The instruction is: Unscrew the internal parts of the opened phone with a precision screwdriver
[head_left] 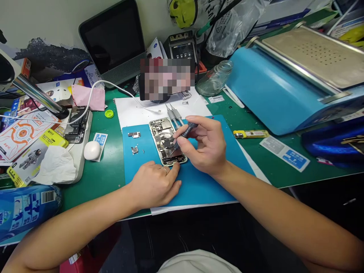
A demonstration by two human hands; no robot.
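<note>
An opened phone (164,136) lies face-up with its inner parts bare on a blue mat (199,189). My left hand (156,184) steadies its lower end, the fingers partly curled and the index fingertip on the bottom edge. In my right hand (204,146) a dark-handled screwdriver (187,131) is pinched, its tip slanting down over the phone's lower part. Two grey screwdrivers (174,113) lie just beyond the phone. Left of the phone are a small metal-covered part (134,134), a small circuit piece (134,150) and tiny loose bits.
White paper (131,110) lies under the mat. A blurred-out screen (167,79) stands behind. To the right are a yellow cutter (250,134), a glass jar (214,77) and a large blue machine (256,91). Another opened phone (76,125) and a white case (92,151) sit left.
</note>
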